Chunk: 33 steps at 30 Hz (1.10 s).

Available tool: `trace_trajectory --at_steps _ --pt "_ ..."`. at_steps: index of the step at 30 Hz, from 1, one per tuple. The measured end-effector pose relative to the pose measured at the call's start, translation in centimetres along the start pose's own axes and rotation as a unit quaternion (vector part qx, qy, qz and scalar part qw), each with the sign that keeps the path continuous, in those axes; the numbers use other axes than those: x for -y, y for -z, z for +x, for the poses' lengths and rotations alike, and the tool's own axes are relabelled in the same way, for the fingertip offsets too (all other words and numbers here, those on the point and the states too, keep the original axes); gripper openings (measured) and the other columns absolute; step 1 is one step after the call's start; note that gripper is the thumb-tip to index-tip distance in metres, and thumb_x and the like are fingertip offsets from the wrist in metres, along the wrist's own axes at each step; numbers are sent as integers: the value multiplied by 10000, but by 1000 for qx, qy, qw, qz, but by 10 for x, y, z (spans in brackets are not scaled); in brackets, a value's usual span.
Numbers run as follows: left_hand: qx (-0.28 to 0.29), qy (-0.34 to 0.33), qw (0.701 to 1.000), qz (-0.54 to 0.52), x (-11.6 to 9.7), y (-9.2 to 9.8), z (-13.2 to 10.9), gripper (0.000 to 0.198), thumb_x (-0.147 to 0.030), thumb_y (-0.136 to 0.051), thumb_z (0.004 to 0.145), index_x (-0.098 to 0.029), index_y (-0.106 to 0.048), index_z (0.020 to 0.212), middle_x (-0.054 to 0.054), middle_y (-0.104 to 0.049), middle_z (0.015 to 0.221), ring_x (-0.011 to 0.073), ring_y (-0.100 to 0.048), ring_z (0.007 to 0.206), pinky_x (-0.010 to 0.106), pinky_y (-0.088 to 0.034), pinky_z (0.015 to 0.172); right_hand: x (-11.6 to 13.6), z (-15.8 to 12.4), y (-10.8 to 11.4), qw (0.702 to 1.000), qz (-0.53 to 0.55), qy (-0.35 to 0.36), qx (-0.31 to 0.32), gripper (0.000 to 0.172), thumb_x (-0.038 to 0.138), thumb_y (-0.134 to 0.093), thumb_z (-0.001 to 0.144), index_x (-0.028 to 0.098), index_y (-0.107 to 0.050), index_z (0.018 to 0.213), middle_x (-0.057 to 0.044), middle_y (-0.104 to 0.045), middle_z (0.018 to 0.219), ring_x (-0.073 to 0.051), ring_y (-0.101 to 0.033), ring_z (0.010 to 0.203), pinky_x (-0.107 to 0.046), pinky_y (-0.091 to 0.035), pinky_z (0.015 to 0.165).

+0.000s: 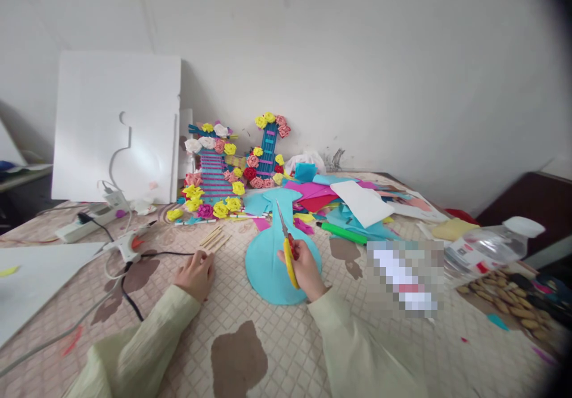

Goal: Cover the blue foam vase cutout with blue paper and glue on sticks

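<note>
My right hand grips a pair of scissors with yellow and red handles. Their blades look nearly closed and point away from me. Beneath them lies a light-blue sheet cut like a guitar, with a round body and a narrow neck. To its left, my left hand rests on the table with the fingers curled in; I see nothing in it. Just beyond that hand are several thin wooden sticks.
Two flower-trimmed panels stand at the back. A glue gun with its cord and a power strip are on the left. Coloured sheets, a green marker, a plastic bottle and nuts lie right.
</note>
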<state>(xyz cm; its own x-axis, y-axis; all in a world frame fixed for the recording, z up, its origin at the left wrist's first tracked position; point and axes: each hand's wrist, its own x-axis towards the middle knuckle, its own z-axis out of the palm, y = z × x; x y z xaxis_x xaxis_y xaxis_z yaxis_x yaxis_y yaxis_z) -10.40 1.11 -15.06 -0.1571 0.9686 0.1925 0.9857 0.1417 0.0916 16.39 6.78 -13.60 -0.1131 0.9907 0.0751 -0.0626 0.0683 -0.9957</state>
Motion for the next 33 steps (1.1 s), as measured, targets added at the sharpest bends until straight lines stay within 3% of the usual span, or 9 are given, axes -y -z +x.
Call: trace_trajectory --at_steps 4,12,23,33 --pt "29 13 999 11 -3 6 -1 363 -195 -345 884 -212 -600 1143 123 -566 1155 274 -566 1055 400 -490 780 4 1 0 1000 7 7 -13 395 392 -748 615 199 -477 829 19 -572 722 -162 -547 650 -278 -420 610" --pt "72 13 997 17 -6 22 21 257 -166 -438 821 -210 -687 865 99 -613 1046 258 -585 1001 373 -466 821 16 15 21 994 50 20 -94 434 443 -746 597 213 -472 843 48 -510 632 -125 -491 504 -246 -359 436" --pt "38 45 998 0 -7 23 35 199 -247 -435 805 -182 -615 751 101 -647 868 259 -618 875 338 -451 727 15 17 23 993 53 25 -103 435 444 -755 594 195 -512 855 45 -530 609 -118 -499 472 -243 -366 405" --pt "-14 69 991 -116 5 6 38 131 -265 -471 726 -203 -563 655 56 -597 723 215 -615 737 294 -450 680 15 16 22 994 53 14 -99 466 482 -759 585 204 -499 855 44 -527 624 -108 -484 454 -235 -359 383"
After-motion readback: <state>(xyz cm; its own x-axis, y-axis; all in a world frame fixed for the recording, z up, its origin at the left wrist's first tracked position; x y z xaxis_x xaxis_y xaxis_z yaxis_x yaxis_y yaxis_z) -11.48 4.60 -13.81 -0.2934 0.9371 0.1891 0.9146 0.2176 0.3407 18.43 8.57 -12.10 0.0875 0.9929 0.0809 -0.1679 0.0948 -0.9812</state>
